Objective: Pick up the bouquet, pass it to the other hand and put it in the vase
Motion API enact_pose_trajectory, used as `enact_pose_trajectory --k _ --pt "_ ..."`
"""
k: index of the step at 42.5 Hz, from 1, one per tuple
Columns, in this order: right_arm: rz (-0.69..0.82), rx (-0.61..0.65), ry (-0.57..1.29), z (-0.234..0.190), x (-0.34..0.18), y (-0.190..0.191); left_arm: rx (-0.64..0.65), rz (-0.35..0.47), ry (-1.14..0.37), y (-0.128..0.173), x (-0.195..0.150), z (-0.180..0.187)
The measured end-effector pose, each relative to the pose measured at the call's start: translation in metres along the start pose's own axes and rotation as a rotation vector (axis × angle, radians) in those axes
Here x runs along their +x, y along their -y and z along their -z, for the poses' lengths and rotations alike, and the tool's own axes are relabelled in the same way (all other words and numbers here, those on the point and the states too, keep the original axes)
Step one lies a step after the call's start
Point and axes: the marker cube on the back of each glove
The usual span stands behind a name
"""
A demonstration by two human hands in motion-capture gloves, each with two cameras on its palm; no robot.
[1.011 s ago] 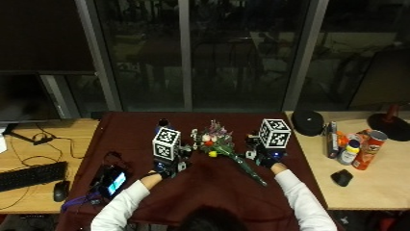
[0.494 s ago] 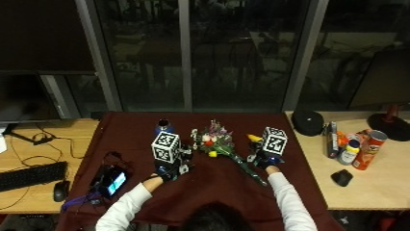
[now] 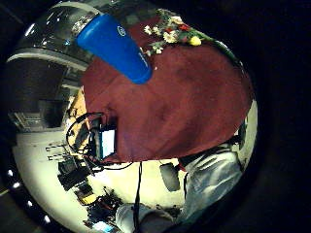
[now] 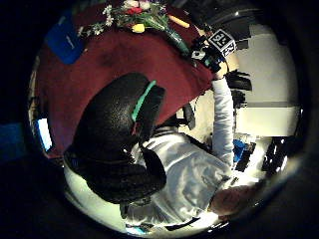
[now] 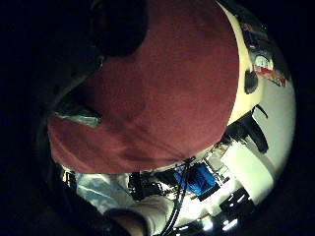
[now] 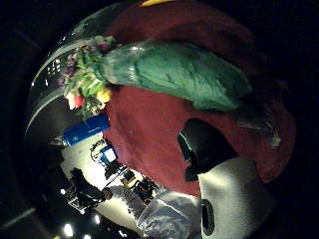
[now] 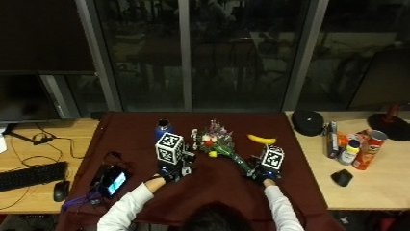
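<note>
A bouquet [image 7: 218, 142] in green wrap lies on the dark red cloth [image 7: 211, 192], flowers toward the window and stems toward me. My right hand [image 7: 262, 174] is at the stem end. In the right thumb side palm view the wrap [image 6: 174, 72] lies close, with bare cloth between it and the thumb [image 6: 199, 149], so nothing is gripped. A blue vase [image 7: 162, 131] stands upright left of the flowers. My left hand [image 7: 168, 172] hovers just in front of the vase, its fingers [image 4: 119, 139] loosely curled and holding nothing.
A banana [image 7: 261, 139] lies right of the bouquet. A lit phone [image 7: 112, 179] with cables sits at the cloth's left edge, a keyboard [image 7: 29, 174] and a mouse [image 7: 61, 190] beyond it. Cans and bottles [image 7: 352, 149] and a black mouse [image 7: 341, 177] are at the right.
My right hand has come back toward me along the bouquet and lowered to the stem end. The left hand has hardly moved.
</note>
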Motion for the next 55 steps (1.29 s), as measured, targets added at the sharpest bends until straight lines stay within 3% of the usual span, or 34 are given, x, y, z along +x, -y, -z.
enact_pose_trajectory --k 8,14,19,29,37,41,44,46,49,51,55 --pt "0.008 0.090 -0.125 -0.010 -0.009 -0.001 -0.013 -0.005 -0.034 0.003 0.001 -0.006" --pt "0.067 0.079 -0.190 -0.013 -0.023 -0.005 -0.036 -0.002 -0.042 0.008 0.003 -0.017" --pt "0.020 0.011 -0.205 -0.012 -0.027 -0.013 -0.047 0.002 -0.043 0.011 0.001 -0.021" --pt "0.020 0.051 -0.161 -0.004 -0.027 -0.002 -0.070 0.024 -0.052 0.012 -0.009 -0.021" --pt "0.085 0.234 0.178 -0.008 -0.021 0.011 -0.156 -0.021 -0.216 -0.002 -0.004 -0.007" --pt "-0.034 0.172 0.325 -0.015 -0.014 0.001 -0.168 -0.056 -0.286 -0.005 0.003 -0.002" --pt "0.049 0.325 0.472 -0.001 -0.021 0.003 -0.159 -0.056 -0.263 -0.003 0.007 0.005" --pt "-0.005 0.421 0.508 0.010 -0.019 0.005 -0.151 -0.054 -0.254 0.001 0.009 0.011" --pt "-0.109 0.345 0.615 0.021 -0.022 0.002 -0.134 -0.056 -0.273 0.009 0.014 0.022" --pt "-0.031 0.355 0.736 0.031 -0.032 0.006 -0.115 -0.059 -0.302 0.018 0.017 0.028" --pt "0.161 0.607 0.875 0.058 -0.053 0.017 -0.034 -0.077 -0.424 0.039 0.027 0.044"
